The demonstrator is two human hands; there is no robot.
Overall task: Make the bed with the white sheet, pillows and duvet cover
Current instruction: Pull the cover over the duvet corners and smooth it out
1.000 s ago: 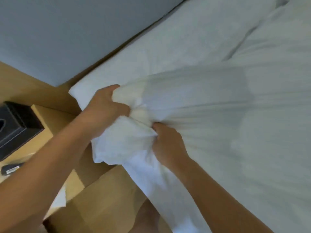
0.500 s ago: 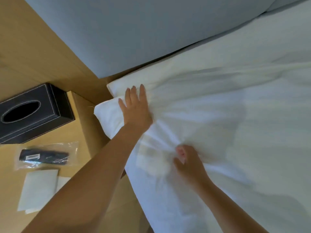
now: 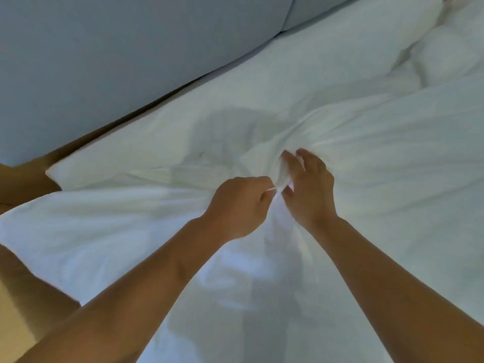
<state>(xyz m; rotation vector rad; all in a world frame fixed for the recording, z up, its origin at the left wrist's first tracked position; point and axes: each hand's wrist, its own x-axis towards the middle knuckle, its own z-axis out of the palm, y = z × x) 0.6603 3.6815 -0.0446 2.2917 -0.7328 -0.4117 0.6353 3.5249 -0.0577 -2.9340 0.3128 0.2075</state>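
**Both hands gather a bunch of cover at the middle of the bed**

The left hand (image 3: 239,205) and right hand (image 3: 307,189) now meet at the centre of the frame, over the white duvet cover (image 3: 366,179). Half a second ago the left palm lay flat near the corner at the bed's edge while the right pinched cloth lower down. Since then the view has swung away from the bedside desk with its tissue box, and both hands have moved inward along the top edge.

The left hand's fingers are clenched and pinch a thin twist of white fabric, which runs across to the right hand. The right hand's thumb and forefinger hold the same small bunch, with its other fingers (image 3: 306,159) spread loosely above. Creases fan out from that pinch across the cover.

The cover lies over most of the bed, from the lower left of the frame to the right side. A pillow (image 3: 366,45) sits at the upper right against the grey headboard (image 3: 104,61). The white sheet (image 3: 86,171) shows as a strip at the left, below the headboard.

By my reading, the corner is finished and the work has passed to the next point along the edge, perhaps a tie or a fold inside the cover. The bunch itself is too blurred to tell which.
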